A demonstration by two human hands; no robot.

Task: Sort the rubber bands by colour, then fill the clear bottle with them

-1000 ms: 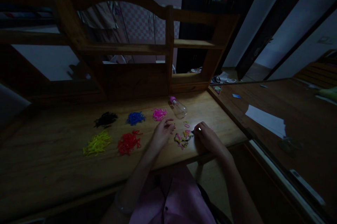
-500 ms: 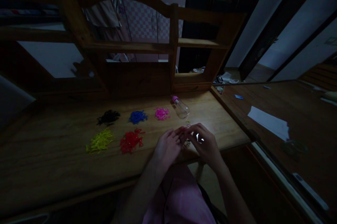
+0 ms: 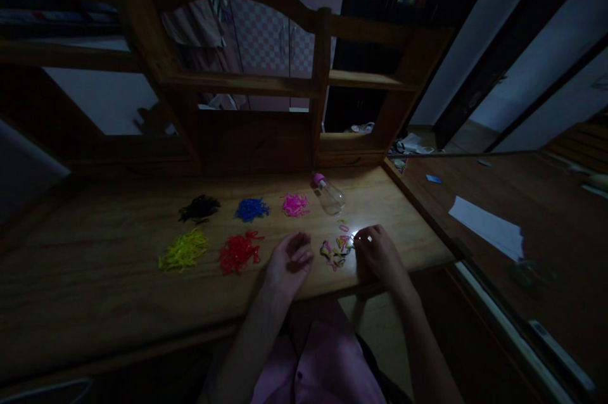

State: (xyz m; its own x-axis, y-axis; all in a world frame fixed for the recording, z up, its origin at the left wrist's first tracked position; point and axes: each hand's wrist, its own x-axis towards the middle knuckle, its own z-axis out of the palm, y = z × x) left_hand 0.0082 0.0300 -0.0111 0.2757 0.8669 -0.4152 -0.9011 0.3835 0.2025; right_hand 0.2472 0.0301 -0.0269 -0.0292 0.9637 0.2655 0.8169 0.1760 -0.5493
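Note:
On a dim wooden desk (image 3: 95, 303) lie sorted heaps of small plastic pieces: black (image 3: 199, 208), blue (image 3: 251, 208), pink (image 3: 295, 204), yellow (image 3: 184, 249) and red (image 3: 239, 252). A small mixed heap (image 3: 335, 251) lies between my hands. My left hand (image 3: 289, 261) rests palm up with curled fingers just right of the red heap; what it holds is hidden. My right hand (image 3: 377, 251) sits at the mixed heap's right edge, fingertips pinched at a piece.
A clear bottle with a pink cap (image 3: 327, 194) lies behind the mixed heap. A wooden shelf unit (image 3: 266, 84) rises at the desk's back. To the right, a second wooden surface carries white paper (image 3: 487, 227). The desk's front edge is close to my lap.
My hands had come together over the mixed heap half a second ago. Now they have parted: the left drew back toward the red heap, the right returned to the mixed heap's right side.

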